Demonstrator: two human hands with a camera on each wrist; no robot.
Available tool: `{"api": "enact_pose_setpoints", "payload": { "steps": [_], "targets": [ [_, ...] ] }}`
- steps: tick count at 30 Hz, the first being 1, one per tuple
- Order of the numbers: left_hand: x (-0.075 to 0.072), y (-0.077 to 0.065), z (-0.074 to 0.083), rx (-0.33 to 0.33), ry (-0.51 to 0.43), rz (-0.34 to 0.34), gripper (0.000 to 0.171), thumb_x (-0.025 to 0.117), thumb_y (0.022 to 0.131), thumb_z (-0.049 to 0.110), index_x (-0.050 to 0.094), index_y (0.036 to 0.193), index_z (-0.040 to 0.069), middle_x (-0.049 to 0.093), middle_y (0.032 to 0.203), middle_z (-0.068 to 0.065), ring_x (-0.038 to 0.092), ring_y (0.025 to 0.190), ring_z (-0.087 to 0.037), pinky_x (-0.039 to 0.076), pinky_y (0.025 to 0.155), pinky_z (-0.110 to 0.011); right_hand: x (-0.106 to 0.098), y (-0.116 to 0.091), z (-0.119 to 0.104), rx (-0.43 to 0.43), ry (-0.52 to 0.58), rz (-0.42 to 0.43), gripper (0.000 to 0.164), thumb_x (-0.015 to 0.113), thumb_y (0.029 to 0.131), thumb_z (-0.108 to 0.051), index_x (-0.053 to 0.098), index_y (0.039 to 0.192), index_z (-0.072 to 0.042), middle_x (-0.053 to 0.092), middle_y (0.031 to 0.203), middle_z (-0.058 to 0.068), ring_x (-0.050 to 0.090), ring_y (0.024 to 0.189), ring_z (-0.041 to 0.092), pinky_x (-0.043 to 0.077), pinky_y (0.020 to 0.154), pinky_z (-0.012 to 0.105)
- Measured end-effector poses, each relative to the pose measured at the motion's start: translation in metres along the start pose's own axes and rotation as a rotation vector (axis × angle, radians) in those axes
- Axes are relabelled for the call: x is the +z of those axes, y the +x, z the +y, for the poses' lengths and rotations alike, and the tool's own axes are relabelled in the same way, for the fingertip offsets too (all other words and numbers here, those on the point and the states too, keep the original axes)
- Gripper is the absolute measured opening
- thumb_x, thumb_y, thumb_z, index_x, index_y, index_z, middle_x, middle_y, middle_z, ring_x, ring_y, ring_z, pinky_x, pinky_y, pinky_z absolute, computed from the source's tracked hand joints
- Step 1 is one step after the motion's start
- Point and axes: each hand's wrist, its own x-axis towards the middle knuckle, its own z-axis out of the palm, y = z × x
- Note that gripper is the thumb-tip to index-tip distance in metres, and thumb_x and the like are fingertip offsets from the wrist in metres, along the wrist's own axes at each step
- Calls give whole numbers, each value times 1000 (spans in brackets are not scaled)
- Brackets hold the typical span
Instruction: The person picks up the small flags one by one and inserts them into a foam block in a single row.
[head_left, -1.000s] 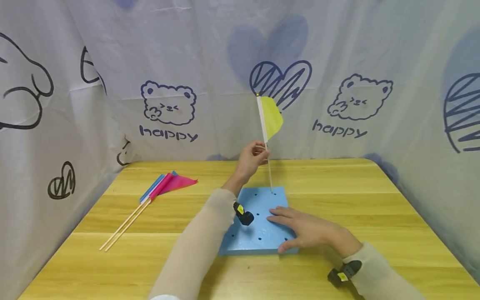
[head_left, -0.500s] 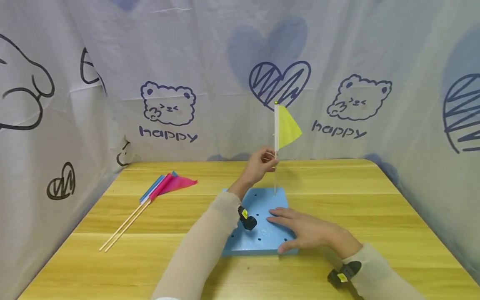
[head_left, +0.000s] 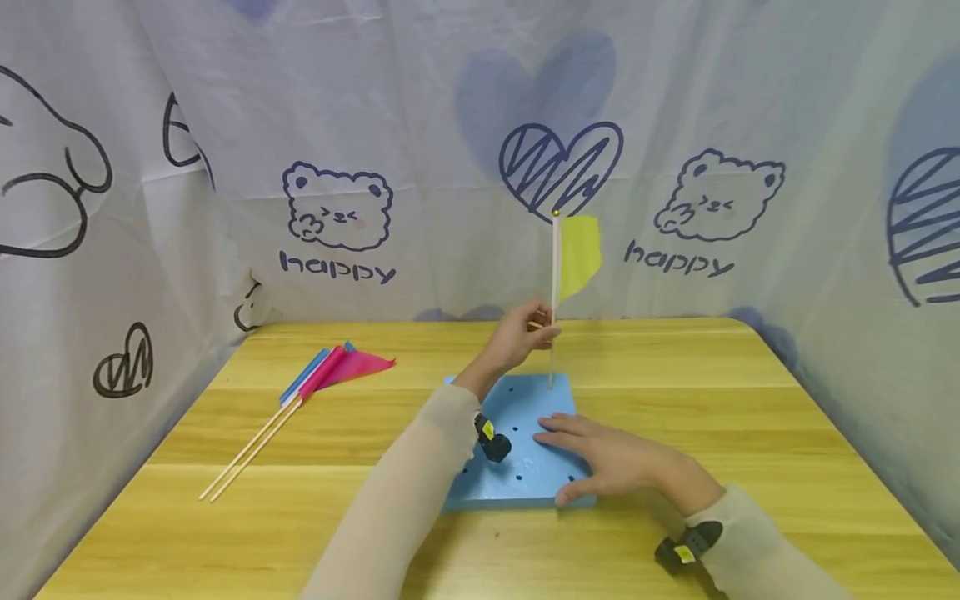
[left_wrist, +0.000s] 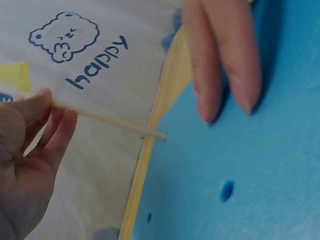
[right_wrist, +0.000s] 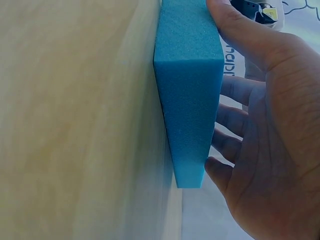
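Here at the far right corner of the blue block (head_left: 525, 500), the yellow flag (head_left: 579, 257) is being held upright by the left hand (head_left: 517, 335). Its pale stick (head_left: 552, 360) is pinched between thumb and fingers just below the cloth, which is spread out to the right. The stick's lower end is brought against the block's top; how deep it is set cannot be told.

Now to the right hand (head_left: 611, 457): its fingers are spread and laid on the right part of the block, the thumb placed toward the near right corner. Small holes are seen in the block's top.

Over on the left of the bench (head_left: 712, 367), a pink flag (head_left: 356, 367) and a blue flag (head_left: 303, 377) are laid side by side, their sticks pointed toward the near left. The far side is closed off by a printed curtain (head_left: 442, 217).
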Motion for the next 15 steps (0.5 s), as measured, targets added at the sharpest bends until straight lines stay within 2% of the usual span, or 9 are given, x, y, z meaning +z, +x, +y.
{"api": "enact_pose_setpoints", "payload": {
  "steps": [4, 8, 15],
  "targets": [
    [-1, 0, 0, -7, -18, -26, 16, 63, 96, 11, 57, 107, 1, 60, 105, -11, 65, 95, -29, 58, 79, -33, 0, 0, 0, 4, 3, -4, 88, 61, 83, -67, 38, 152, -17, 23, 160, 3, 16, 147, 32, 22, 115, 53],
    [-1, -1, 0, -16, -30, -22, 23, 63, 96, 11, 56, 112, -3, 60, 108, -12, 63, 97, -28, 58, 79, -32, 0, 0, -1, 8, 4, -1, 87, 61, 84, -67, 38, 152, -17, 23, 160, 3, 17, 146, 33, 22, 115, 53],
    [0, -2, -1, -19, -54, 19, 17, 64, 96, 11, 55, 108, 2, 60, 105, -11, 64, 93, -23, 58, 75, -28, 1, 0, 0, 7, 12, -4, 87, 61, 84, -67, 37, 152, -18, 22, 161, 3, 16, 147, 32, 21, 115, 53]
  ]
}}
